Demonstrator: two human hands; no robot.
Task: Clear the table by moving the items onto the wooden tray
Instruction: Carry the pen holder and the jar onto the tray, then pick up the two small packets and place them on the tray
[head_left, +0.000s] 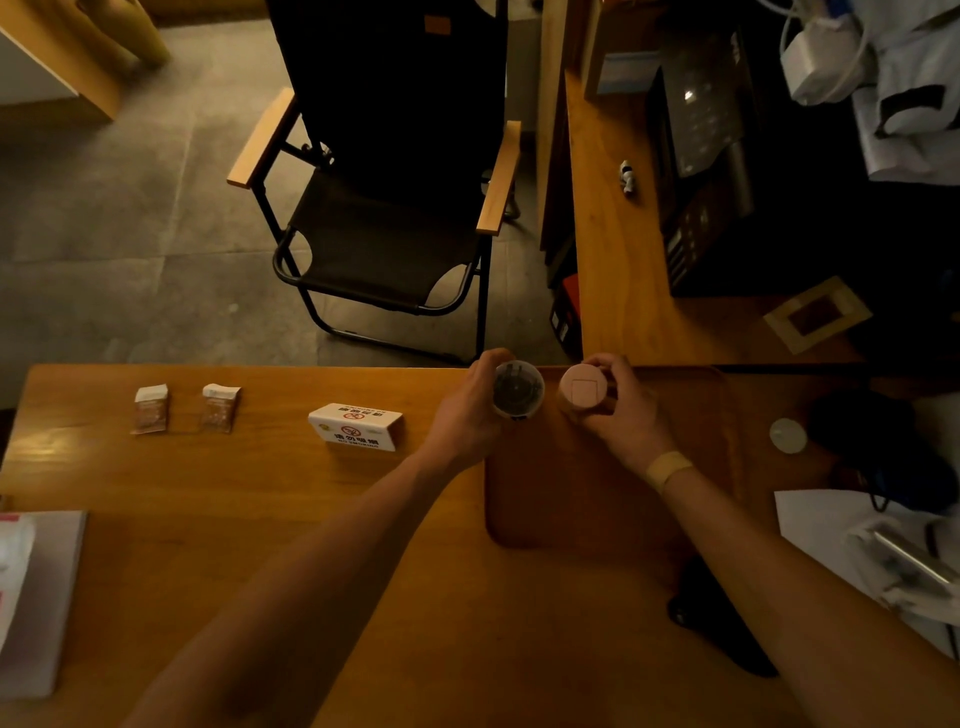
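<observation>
A brown wooden tray (571, 499) lies on the wooden table (260, 519), right of centre. At the tray's far left corner my left hand (465, 415) grips a clear cup with a domed lid (518, 389). Beside it, over the tray's far edge, my right hand (621, 410) holds a pink-lidded cup (582, 391). On the table to the left stand a white no-smoking sign (356, 426) and two small brown sachets (150, 409) (220, 408).
A black folding chair (384, 218) stands beyond the table. A white booklet (36, 597) lies at the left front edge. A small white round lid (788, 435), papers (831, 525) and a dark object (722, 623) lie to the right of the tray.
</observation>
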